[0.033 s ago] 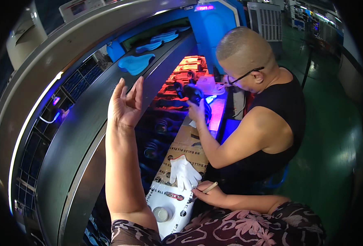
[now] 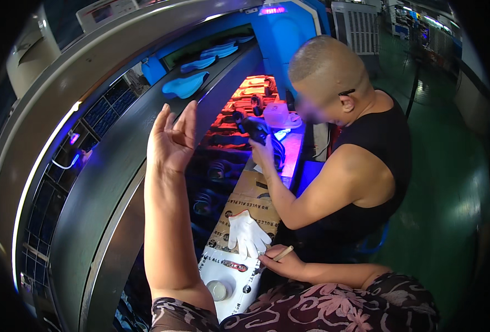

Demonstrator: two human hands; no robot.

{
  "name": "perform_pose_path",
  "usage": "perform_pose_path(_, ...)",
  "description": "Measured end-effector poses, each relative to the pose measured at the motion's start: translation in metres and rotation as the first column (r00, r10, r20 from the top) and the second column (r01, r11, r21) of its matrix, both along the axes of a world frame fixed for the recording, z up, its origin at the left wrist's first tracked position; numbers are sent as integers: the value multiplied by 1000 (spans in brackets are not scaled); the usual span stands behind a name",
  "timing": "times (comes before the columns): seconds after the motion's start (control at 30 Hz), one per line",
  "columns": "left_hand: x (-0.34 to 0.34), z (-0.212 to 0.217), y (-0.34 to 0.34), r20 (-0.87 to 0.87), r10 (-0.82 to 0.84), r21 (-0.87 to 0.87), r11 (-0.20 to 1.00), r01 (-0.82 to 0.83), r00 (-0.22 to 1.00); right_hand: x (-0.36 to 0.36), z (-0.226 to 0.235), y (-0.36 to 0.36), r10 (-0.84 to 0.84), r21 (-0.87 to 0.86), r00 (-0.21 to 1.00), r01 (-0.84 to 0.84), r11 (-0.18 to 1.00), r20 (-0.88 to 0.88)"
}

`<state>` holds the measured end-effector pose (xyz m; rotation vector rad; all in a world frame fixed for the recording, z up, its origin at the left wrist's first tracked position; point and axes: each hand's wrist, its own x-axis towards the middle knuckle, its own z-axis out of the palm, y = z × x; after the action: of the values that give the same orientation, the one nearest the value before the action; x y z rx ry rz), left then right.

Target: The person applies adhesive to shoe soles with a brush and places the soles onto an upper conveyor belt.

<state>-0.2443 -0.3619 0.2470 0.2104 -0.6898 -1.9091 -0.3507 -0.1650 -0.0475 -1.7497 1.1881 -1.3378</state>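
Two hands show: the left hand (image 2: 171,140) is raised, fingers spread, holding nothing, before the curved grey conveyor (image 2: 112,166). The right hand (image 2: 281,263) pinches a thin tan stick (image 2: 283,253) beside a white cloth glove (image 2: 247,233) on the cardboard-covered bench (image 2: 239,276).

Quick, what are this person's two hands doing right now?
Left hand: raised, open, holding nothing.
Right hand: closed on a thin stick, beside a white glove.
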Motion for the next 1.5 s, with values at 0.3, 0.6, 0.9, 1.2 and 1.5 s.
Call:
perform_pose_path(0.3, 134, -163, 145, 694, 131, -50, 990, -135, 707, 15, -14, 8, 68, 130, 993, -81, 988, 100)
perform_pose_path(0.6, 324, -307, 364, 802, 256, -517, 751, -412, -540, 57, -23, 14, 194, 335, 955, -262, 905, 223)
perform_pose_path(0.9, 320, -344, 361, 725, -92, -364, 791, -492, -683, 93, -8, 24, 278, 343, 939, -333, 878, 201)
perform_pose_path(1.2, 338, -347, 351, 751, -118, -264, 848, -459, -650, 97, -6, 31, 193, 430, 966, -250, 867, 172)
perform_pose_path(1.5, 319, -334, 367, 695, 234, 471, 567, -676, 680, 103, -2, 25, 227, 449, 962, -273, 851, 154)
